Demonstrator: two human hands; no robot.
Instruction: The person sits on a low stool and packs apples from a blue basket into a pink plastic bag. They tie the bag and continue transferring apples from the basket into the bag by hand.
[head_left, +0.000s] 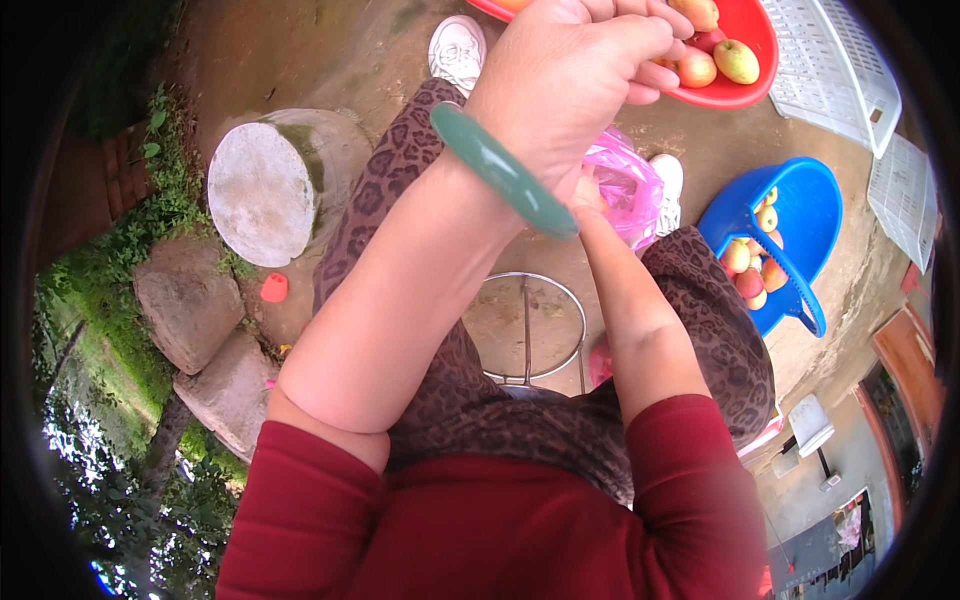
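Observation:
My left hand, with a green bangle at its wrist, is raised across the front of the red basin. Its fingers are bent; its palm side is hidden, so I cannot tell whether anything is in it. Several red and yellow-green apples lie in the basin. Partly behind my left wrist, my right hand grips a crumpled pink plastic bag. The bag's contents cannot be made out. More apples rest in a blue plastic basket with a handle, to the right.
White perforated plastic crates stand at the upper right. A round metal frame is between my legs. On the left are a concrete cylinder, large stones and a small orange-red plastic object. Plants grow along that side.

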